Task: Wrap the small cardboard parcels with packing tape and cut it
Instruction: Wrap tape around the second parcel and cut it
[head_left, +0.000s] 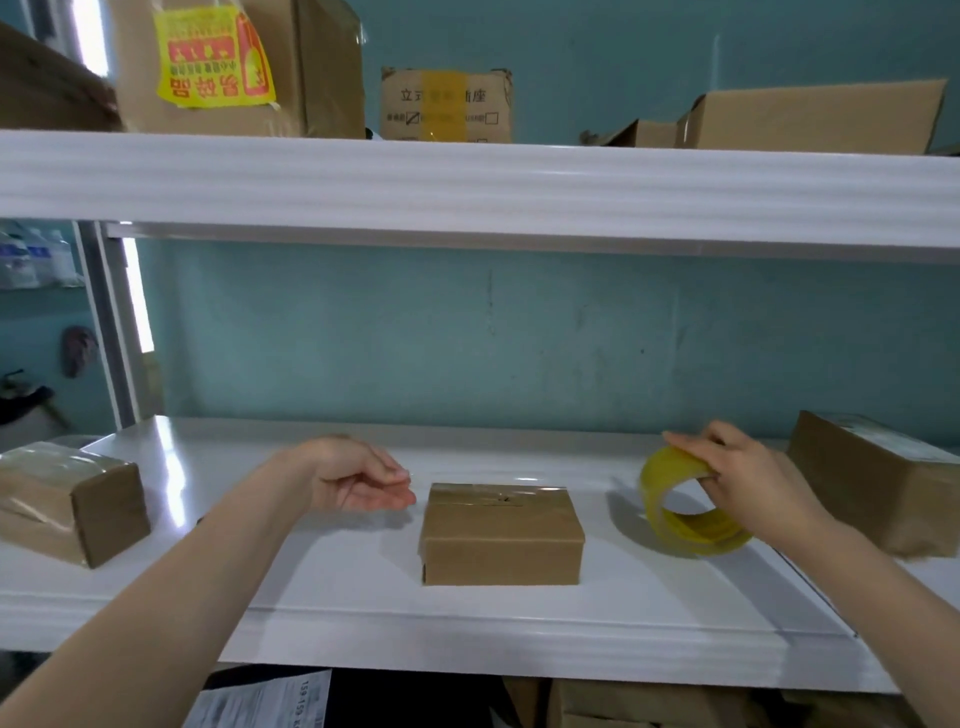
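We're at the white shelf (332, 587), glossy and smooth, and the small cardboard parcel (501, 535) sits square in the middle between our hands, handy for taping. Clear film already shines across its matte brown top. Our right hand (748, 478) has its grip closed on the roll of tape (685, 512), a thin yellow translucent ring stood on edge, likely ready to lift. Our left hand (358, 475) hovers just beside the parcel, grip loosely curled and empty, probably about to steady it.
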